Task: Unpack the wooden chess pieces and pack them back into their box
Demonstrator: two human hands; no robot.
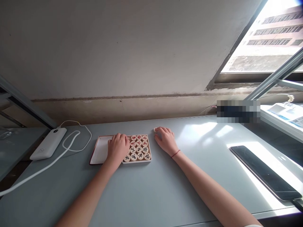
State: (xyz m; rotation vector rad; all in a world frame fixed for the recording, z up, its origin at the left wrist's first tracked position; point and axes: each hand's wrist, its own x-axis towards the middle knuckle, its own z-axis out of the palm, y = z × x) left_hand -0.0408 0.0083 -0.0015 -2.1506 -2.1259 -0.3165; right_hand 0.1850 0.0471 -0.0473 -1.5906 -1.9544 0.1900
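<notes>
Red and black xiangqi pieces (139, 149) stand in rows, faces up, in a shallow white box (137, 162). Its opened lid (98, 154), white inside with a dark red edge, lies against the box's left side. My left hand (119, 146) rests with curled fingers where lid and box meet, covering part of the left pieces; what its fingertips grip is hidden. To the right of the box, my right hand (165, 138) has thumb and fingers closed around a single xiangqi piece (155, 129) at table level. A thin red cord circles the right wrist.
A white power bank (48, 144) with a looping white cable (42, 168) lies at the left of the grey desk (142, 195). On the right are a dark phone (262, 171) with a cable and a blurred-out dark object (238, 111) near the wall. Metal posts rise on both sides.
</notes>
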